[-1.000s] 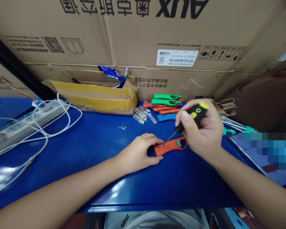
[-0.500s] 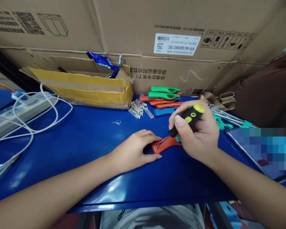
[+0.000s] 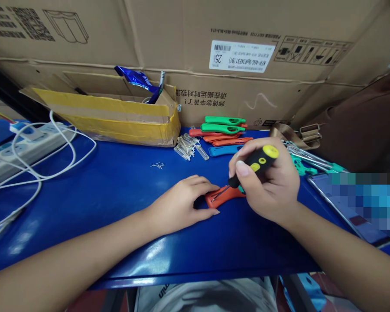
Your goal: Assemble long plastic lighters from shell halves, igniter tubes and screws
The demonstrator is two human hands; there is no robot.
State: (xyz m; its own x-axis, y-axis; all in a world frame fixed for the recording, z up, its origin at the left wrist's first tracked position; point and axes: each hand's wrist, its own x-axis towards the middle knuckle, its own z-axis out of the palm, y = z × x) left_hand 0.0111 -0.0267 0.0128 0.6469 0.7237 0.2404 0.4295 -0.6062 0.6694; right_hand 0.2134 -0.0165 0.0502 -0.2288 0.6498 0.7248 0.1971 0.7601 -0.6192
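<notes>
An orange plastic casing (image 3: 223, 195) lies flat on the blue table (image 3: 117, 195). My left hand (image 3: 182, 201) curls around its left end, thumb and fingers pinching it against the table. My right hand (image 3: 266, 184) grips a screwdriver with a black and yellow handle (image 3: 258, 161). The thin metal tip of the screwdriver points down-left and touches the casing near its left end. The right half of the casing is hidden behind my right hand.
A pile of green, orange and blue casings (image 3: 224, 132) and several clear small parts (image 3: 188, 147) lie behind. An open taped cardboard box (image 3: 117, 117) sits at back left, a power strip with white cables (image 3: 22, 147) far left, large cartons behind, a metal tray (image 3: 351, 203) right.
The view has shifted slightly; my right hand with the screwdriver moved a little left over the casing, covering more of it. My left hand stays put on the casing's end.
</notes>
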